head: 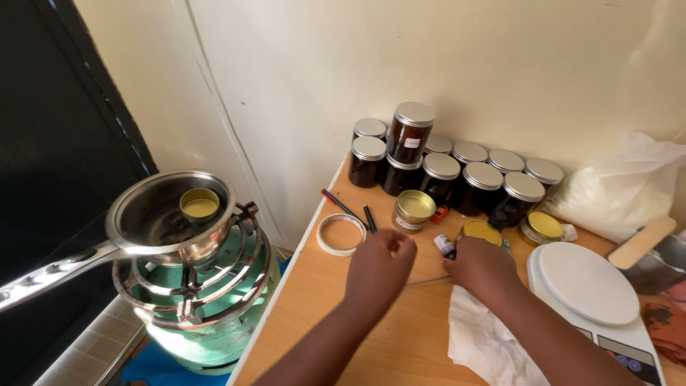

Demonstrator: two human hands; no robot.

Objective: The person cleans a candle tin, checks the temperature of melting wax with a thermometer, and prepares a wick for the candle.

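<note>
Wooden table (400, 336): right hand (480, 266) grip closed on small bottle (444, 246); left hand (380, 263) fisted, contents unclear.

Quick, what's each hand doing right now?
Left hand: closed in a loose fist, contents cannot be told.
Right hand: closed on a small bottle.

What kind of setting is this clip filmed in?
Likely a home workspace for making balms or salves in small batches: a saucepan on a gas cylinder burner, rows of dark lidded jars on a wooden table, and a white kitchen scale.
</note>
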